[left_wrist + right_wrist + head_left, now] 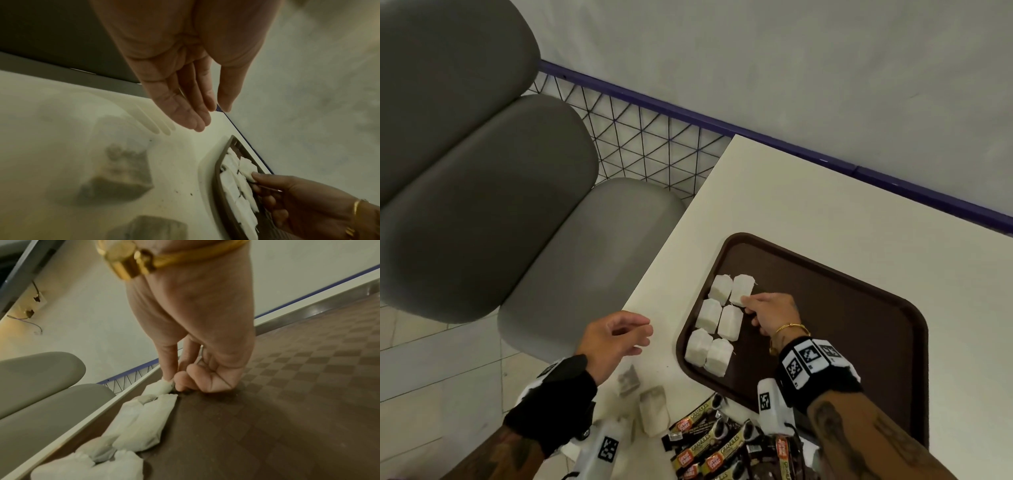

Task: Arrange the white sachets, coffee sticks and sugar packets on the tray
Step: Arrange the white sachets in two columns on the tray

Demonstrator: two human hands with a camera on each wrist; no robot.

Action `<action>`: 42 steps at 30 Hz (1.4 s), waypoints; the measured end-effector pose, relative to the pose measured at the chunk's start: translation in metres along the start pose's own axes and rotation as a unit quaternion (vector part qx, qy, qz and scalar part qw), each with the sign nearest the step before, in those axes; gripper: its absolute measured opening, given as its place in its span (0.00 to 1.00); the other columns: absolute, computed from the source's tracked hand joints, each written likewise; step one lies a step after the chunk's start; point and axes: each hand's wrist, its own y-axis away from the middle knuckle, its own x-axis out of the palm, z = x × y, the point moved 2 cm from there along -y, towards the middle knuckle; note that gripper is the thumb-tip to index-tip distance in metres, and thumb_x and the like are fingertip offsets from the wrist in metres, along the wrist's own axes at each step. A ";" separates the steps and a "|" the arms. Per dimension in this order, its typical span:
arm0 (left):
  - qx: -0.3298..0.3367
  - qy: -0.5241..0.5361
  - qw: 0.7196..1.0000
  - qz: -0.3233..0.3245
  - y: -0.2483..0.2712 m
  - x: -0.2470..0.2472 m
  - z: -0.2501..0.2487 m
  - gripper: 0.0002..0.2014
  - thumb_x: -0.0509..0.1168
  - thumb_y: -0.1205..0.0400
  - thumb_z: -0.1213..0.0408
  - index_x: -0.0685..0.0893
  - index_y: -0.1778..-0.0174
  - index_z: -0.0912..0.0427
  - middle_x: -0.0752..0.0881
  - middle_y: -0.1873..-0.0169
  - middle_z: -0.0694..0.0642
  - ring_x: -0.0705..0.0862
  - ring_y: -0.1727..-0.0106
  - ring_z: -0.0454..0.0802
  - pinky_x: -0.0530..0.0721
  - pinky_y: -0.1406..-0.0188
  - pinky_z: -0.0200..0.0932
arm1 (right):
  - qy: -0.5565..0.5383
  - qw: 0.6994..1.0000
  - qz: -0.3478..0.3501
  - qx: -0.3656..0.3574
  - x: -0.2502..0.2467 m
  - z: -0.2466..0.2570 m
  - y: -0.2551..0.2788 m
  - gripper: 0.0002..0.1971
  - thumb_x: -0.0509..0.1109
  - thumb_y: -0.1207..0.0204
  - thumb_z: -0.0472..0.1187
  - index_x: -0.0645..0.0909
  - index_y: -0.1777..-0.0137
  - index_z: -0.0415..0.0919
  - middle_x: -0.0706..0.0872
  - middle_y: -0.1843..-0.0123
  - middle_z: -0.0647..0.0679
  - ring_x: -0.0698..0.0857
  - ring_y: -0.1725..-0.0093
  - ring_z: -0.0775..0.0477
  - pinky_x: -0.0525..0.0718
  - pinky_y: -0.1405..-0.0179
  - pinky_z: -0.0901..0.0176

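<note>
Our right hand (774,313) pinches the sixth white sachet (742,289) into its row on the tray (859,308), left hand (616,337) relaxed and empty; next we likely fetch another.

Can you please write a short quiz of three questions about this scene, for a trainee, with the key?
1. How many white sachets lie on the tray?
2. True or false: the left hand holds a coffee stick.
3. Which does the right hand pinch? A) a sachet on the tray B) a coffee stick C) the tray's rim

Key:
1. Six, in two columns of three.
2. False; it hovers over the table, holding nothing.
3. A, the far sachet of the right column, at its near corner.
</note>
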 end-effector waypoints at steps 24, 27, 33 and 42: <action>0.022 -0.452 0.890 -0.063 0.029 -0.030 0.040 0.21 0.76 0.28 0.46 0.85 0.41 0.46 0.84 0.45 0.45 0.84 0.46 0.49 0.79 0.49 0.40 | 0.454 0.764 0.272 -0.369 0.101 -0.008 0.137 0.20 0.68 0.22 0.49 0.76 0.30 0.48 0.75 0.33 0.50 0.81 0.39 0.43 0.81 0.42 0.53; 0.017 -0.461 0.885 -0.059 0.026 -0.029 0.042 0.19 0.77 0.28 0.48 0.86 0.44 0.47 0.82 0.45 0.46 0.84 0.46 0.49 0.78 0.51 0.39 | 0.467 0.766 0.247 -0.365 0.107 -0.012 0.140 0.18 0.66 0.21 0.46 0.76 0.32 0.44 0.74 0.34 0.48 0.81 0.40 0.41 0.81 0.44 0.53; 0.020 -0.400 0.915 -0.038 0.026 -0.026 0.041 0.14 0.78 0.28 0.56 0.78 0.69 0.46 0.83 0.60 0.47 0.84 0.55 0.50 0.82 0.55 0.41 | 0.318 0.870 0.234 -0.296 0.098 -0.014 0.132 0.02 0.70 0.25 0.36 0.80 0.55 0.43 0.81 0.57 0.51 0.81 0.59 0.50 0.82 0.60 0.60; 0.058 -0.083 0.995 0.018 0.023 -0.006 0.022 0.11 0.77 0.28 0.74 0.89 0.60 0.52 0.85 0.65 0.60 0.83 0.63 0.53 0.88 0.52 0.56 | -0.131 0.969 0.192 -0.080 0.033 0.002 0.106 0.19 0.72 0.27 0.23 0.82 0.41 0.43 0.86 0.55 0.36 0.87 0.66 0.45 0.89 0.64 0.58</action>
